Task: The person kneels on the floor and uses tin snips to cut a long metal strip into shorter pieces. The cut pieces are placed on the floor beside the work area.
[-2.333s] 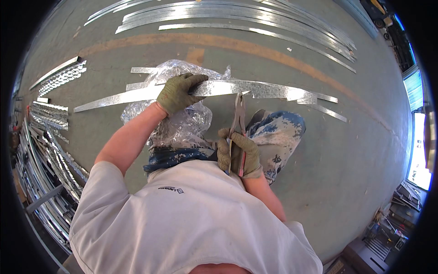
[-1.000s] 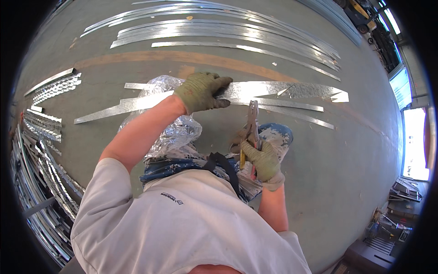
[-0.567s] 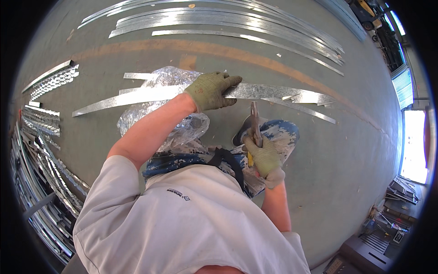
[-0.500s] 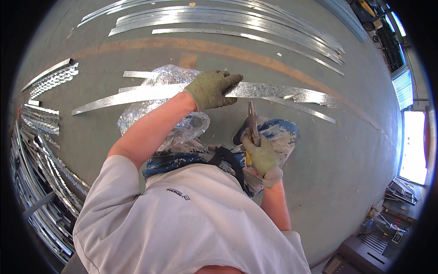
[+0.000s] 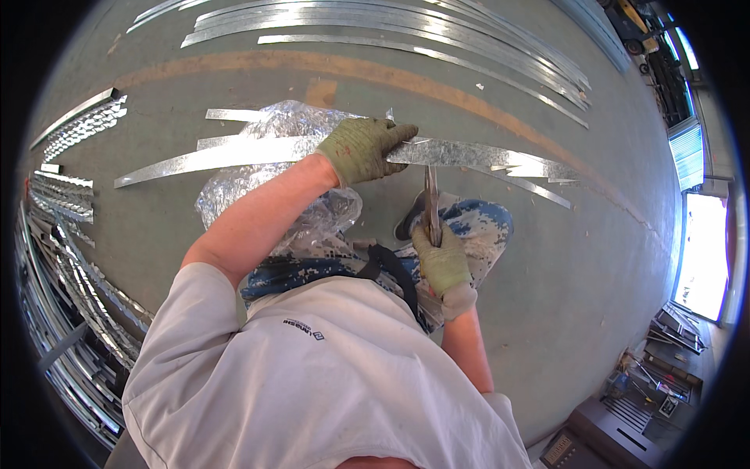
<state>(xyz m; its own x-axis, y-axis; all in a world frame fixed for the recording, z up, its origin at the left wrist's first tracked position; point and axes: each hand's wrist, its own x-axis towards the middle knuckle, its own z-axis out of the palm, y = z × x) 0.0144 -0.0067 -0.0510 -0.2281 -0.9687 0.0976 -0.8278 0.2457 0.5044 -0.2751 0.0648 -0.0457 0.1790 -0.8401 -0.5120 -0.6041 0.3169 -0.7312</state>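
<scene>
My left hand, in a green work glove, is closed around a long, shiny galvanized metal strip, holding it crosswise above the floor. Its ends reach out to both sides. Below, my right hand, gloved too, grips a pair of tin snips with the jaws pointing away from me. Their tips meet the strip's near edge, just right of my left hand; whether the blades straddle the metal I cannot tell. Clear crumpled plastic wrap lies under my left forearm, beside other short strips.
Long metal strips lie in rows across the far floor. Perforated metal pieces and stacked profiles line the left side. A dark machine stands at lower right, near a bright doorway.
The snips have moved slightly away from me, from just short of the strip up to its near edge. My left hand keeps its hold on the strip.
</scene>
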